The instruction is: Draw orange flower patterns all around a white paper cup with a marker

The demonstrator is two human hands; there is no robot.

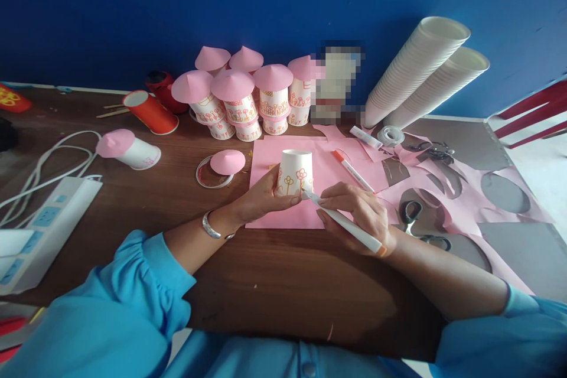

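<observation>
As cup's (296, 168) held (wooden table (274, 283)), blue wall (266, 0).

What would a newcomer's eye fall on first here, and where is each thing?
At the centre, the left hand steadies an upturned paper cup on a pink sheet, while the right hand holds a marker to it. Behind stands a cluster of decorated cups with pink cone lids; at the right, two stacks of white cups lean against the blue wall.

The left hand (261, 196) steadied an upturned paper cup (295, 172) with drawn flowers on pink paper (283, 212) on the desk (155, 201). The right hand (357, 215) held a white marker (345, 221), its tip touching the cup's lower edge.
</observation>
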